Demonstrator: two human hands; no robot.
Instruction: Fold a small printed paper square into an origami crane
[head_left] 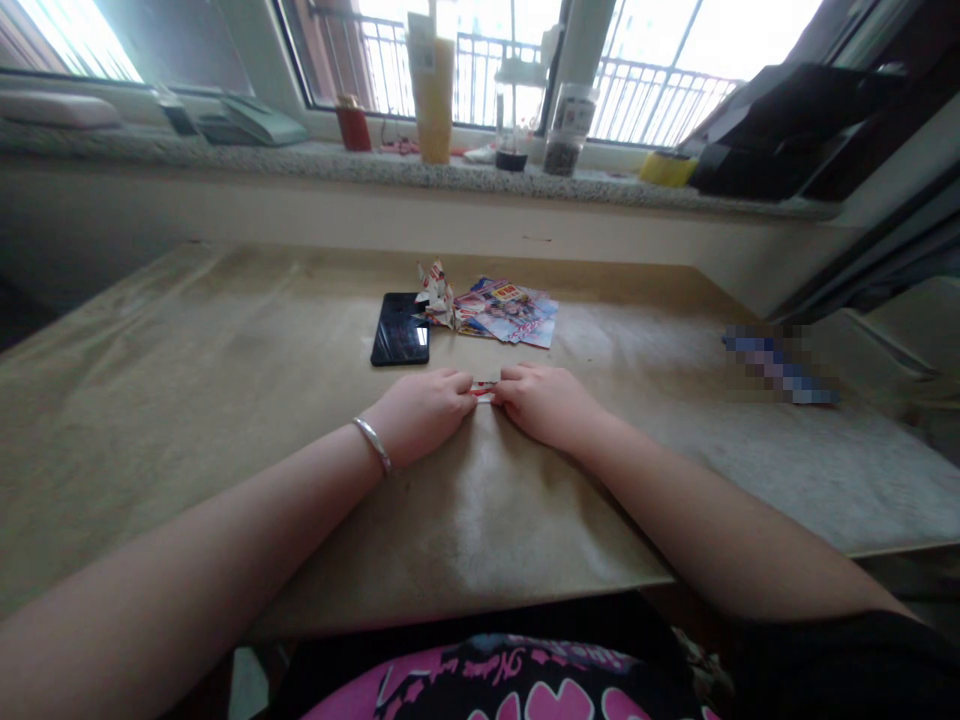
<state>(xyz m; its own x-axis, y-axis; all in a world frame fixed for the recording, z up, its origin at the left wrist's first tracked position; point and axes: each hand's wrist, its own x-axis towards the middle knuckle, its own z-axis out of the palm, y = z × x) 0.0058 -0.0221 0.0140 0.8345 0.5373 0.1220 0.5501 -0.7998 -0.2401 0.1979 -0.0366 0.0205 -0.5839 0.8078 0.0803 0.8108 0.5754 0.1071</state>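
Red-and-white paper strip (484, 399) is lying between the left hand (424, 412) and right hand (546, 402), both gripping its ends; if they are pulling unevenly, it might be creasing askew or tearing.

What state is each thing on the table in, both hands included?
Left hand: fingers on the paper piece's left end.
Right hand: fingers on its right end.
Paper piece: held between both hands, mostly covered.
Phone: lying flat, glossy face up; screen on or off unclear.
Folded paper: creased, sticking up beside the phone.
Printed sheets: fanned, overlapping.
Item at right: pixelated, can't tell.
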